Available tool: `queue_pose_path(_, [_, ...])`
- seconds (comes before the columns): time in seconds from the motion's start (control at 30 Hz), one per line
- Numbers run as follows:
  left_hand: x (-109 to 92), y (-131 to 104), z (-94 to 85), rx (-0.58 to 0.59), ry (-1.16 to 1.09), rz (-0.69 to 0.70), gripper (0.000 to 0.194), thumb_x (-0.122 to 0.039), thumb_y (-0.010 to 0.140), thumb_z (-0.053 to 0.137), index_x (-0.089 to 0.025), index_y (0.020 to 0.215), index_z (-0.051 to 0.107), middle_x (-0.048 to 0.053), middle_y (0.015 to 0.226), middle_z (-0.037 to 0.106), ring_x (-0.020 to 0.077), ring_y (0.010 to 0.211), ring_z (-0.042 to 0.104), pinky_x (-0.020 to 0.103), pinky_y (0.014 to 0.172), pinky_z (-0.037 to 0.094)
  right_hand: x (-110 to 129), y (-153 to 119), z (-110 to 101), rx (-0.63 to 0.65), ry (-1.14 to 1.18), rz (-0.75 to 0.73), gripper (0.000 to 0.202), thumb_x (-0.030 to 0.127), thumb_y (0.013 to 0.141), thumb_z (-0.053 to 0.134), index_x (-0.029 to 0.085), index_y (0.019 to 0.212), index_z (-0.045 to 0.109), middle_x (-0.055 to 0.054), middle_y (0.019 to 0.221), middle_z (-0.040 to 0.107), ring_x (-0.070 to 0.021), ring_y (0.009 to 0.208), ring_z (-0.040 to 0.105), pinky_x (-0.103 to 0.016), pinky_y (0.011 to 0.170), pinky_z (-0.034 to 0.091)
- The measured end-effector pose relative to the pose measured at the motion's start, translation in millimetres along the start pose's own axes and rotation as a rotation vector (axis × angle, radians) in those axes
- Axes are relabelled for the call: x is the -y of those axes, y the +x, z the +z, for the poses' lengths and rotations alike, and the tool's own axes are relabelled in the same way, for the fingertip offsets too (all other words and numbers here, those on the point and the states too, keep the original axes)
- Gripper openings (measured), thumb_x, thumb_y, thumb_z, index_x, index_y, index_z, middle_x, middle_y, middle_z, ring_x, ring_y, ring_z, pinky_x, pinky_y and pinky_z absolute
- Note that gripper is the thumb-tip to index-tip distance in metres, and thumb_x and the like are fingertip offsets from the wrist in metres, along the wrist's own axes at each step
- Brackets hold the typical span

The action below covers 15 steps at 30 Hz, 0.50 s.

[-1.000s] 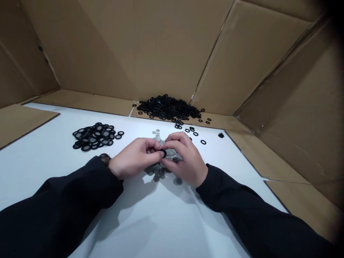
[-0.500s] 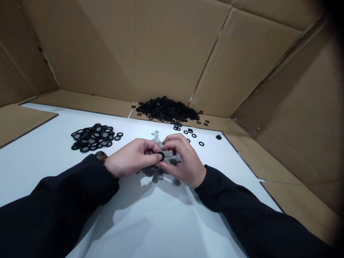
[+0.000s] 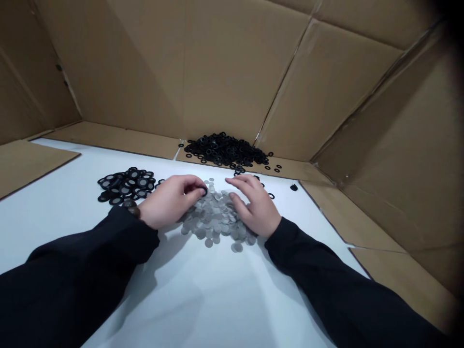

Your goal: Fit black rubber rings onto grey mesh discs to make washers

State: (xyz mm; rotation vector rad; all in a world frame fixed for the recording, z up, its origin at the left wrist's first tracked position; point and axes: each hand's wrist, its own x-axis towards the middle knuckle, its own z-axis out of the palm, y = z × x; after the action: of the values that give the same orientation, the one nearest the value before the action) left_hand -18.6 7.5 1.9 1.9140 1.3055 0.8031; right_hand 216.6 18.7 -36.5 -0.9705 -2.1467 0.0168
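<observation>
Cardboard walls [image 3: 232, 67]: tan panels at the back and both sides, with visible seams where they meet.
White work surface [image 3: 217, 295]: lies before the walls, bordered at the back and sides by flat cardboard strips [image 3: 116, 140].
Grey disc pile [image 3: 215, 220]: small, thin, overlapping rounds, spread in the middle of the surface between and below the hands.
Left hand [image 3: 172, 199]: thumb and fingers pinched narrow on a black ring [image 3: 205, 191], at the disc pile's far left edge; whether the ring's centre is filled cannot be told.
Right hand [image 3: 255, 205]: thumb and forefinger parted, over the right side of the disc pile; no held piece is discernible.
Grey-centred ring heap [image 3: 126, 184]: black rings with grey middles, left of the left hand, beyond the wrist.
Black ring heap [image 3: 226, 149]: mounded against the back wall, with loose rings around its foot.
Small dark object [image 3: 294, 187]: right of the right hand, near the surface's right edge; its form is too small to identify.
Clothing: dark sleeves [image 3: 83, 270]; a dark beaded bracelet [image 3: 131, 208] on the left wrist.
</observation>
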Motion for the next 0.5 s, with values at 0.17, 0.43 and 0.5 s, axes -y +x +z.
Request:
queue_pose_path(0.17, [15, 9, -26.5, -0.286, 0.432, -0.034, 0.027, -0.033, 0.086, 0.049, -0.021, 0.102, 0.066, 0.010, 0.099, 0.072, 0.0270, 0.092, 0.062, 0.033, 0.079, 0.045, -62, -6, -10, 0.014, -0.328, 0.318, 0.034, 0.026, 0.089, 0.051, 0.014, 0.116, 0.066, -0.016, 0.112, 0.061, -0.0317, 0.107, 0.054, -0.051, 0.097, 0.044])
queue_pose_path(0.43, [40, 16, -60.2, -0.288, 0.785, -0.161, 0.024, -0.024, 0.084, 0.044, -0.016, 0.081, 0.066, 0.015, 0.093, 0.064, 0.0323, 0.090, 0.057, 0.042, 0.075, 0.042, -68, -9, -16, 0.187, -0.380, 0.424, 0.029, 0.032, 0.087, 0.053, 0.015, 0.101, 0.072, -0.014, 0.099, 0.064, -0.0271, 0.098, 0.058, -0.039, 0.092, 0.044])
queue_pose_path(0.5, [49, 17, -64.3, -0.257, 0.844, -0.134, 0.026, -0.025, 0.084, 0.045, -0.015, 0.081, 0.069, 0.015, 0.097, 0.061, 0.0331, 0.099, 0.055, 0.044, 0.082, 0.041, -62, -5, -17, 0.212, -0.369, 0.445, 0.025, 0.030, 0.085, 0.054, 0.015, 0.093, 0.072, -0.012, 0.093, 0.064, -0.0239, 0.088, 0.059, -0.036, 0.085, 0.045])
